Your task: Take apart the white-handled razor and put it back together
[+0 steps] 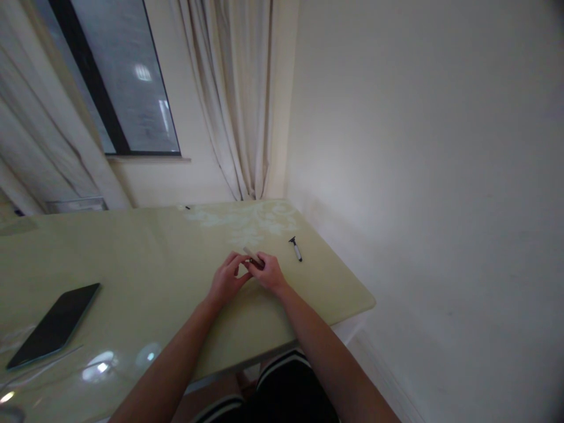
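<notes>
Both hands meet above the table near its right end. My right hand [267, 273] is closed round a small, thin, light-coloured object [249, 253], with a darker part between the fingers. The fingertips of my left hand [228, 276] are pinched at the near side of that object, touching the right hand's fingers; whether they grip anything is too small to tell. A razor [296, 249] with a dark head and a grey handle lies on the table to the right of the hands.
The pale green glossy table [145, 264] ends at a rounded right corner beside a white wall [418, 176]. A dark tablet [55, 326] lies at the left, with a thin cable [57, 358] near it. A tiny black item [187, 207] sits by the far edge. Curtains [240, 88] hang behind.
</notes>
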The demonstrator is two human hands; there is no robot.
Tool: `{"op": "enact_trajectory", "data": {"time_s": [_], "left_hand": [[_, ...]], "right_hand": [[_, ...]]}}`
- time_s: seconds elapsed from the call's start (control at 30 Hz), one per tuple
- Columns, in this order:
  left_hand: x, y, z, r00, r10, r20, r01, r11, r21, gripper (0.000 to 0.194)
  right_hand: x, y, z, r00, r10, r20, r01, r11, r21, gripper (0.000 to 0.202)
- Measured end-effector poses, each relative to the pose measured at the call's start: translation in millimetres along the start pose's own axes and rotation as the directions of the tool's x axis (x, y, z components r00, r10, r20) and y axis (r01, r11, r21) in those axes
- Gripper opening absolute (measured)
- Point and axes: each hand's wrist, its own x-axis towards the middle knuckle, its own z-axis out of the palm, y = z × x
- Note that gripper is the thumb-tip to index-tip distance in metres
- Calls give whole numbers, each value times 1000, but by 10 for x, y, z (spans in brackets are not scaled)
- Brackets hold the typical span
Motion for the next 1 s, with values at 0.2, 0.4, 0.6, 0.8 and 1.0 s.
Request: {"op": "enact_trajectory", "data": {"time_s": [0.2,0.4,0.6,0.8,1.0], "left_hand": [[32,-45,-71,992,-72,-106,77,996,47,40],[28,-98,-152,991,-81,-109,98,981,170,40],[35,-107,-177,988,-68,-136,96,973,210,39],[34,-151,-190,994,-34,-108,61,963,263,36],[26,-159,-188,997,-26,-78,47,958,281,36]], "right_hand": [[14,-13,-143,998,-48,-42,44,995,-91,43],[9,-1,-183,990,-34,135,80,931,-356,39],[21,43,-195,1000,1,29,11,905,-426,43],[10,54,-162,999,-9,36,25,887,-460,44],[-1,61,-132,1000,-19,21,27,880,-474,46]]}}
